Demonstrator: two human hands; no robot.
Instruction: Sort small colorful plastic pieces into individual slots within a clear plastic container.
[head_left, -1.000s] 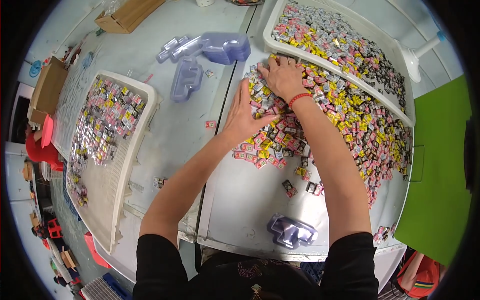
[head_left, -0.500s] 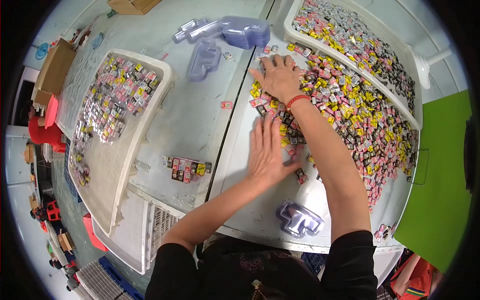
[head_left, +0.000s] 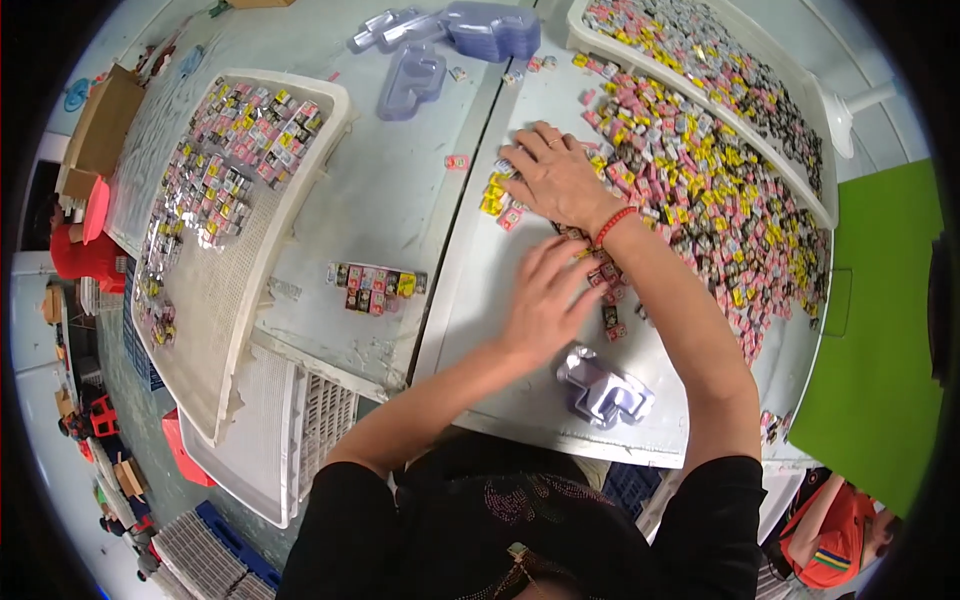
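Note:
My right hand (head_left: 563, 182), a red bead bracelet at its wrist, lies palm down with fingers stretched out on the left edge of a big heap of small printed blocks (head_left: 720, 215) in pink, yellow, black and white. Several yellow and pink blocks (head_left: 497, 197) show beside its fingertips. Closer to me, my left hand (head_left: 545, 303) is spread and slightly blurred, next to a few black and pink blocks (head_left: 612, 322); nothing shows in its grasp. A clear moulded plastic tray (head_left: 605, 388) sits on the table just in front of me.
On the left, a white mesh tray (head_left: 262, 250) holds film-wrapped block sets. A cluster of joined blocks (head_left: 375, 286) lies between it and the table seam. Clear trays (head_left: 495, 32) are stacked at the back. A white bin (head_left: 690, 95) of blocks stands behind the heap. People in red sit at both sides.
My right hand has come nearer over the table, away from the heap's far corner, and some blocks there have shifted. My left hand has moved slightly right. The whole view has tilted a little.

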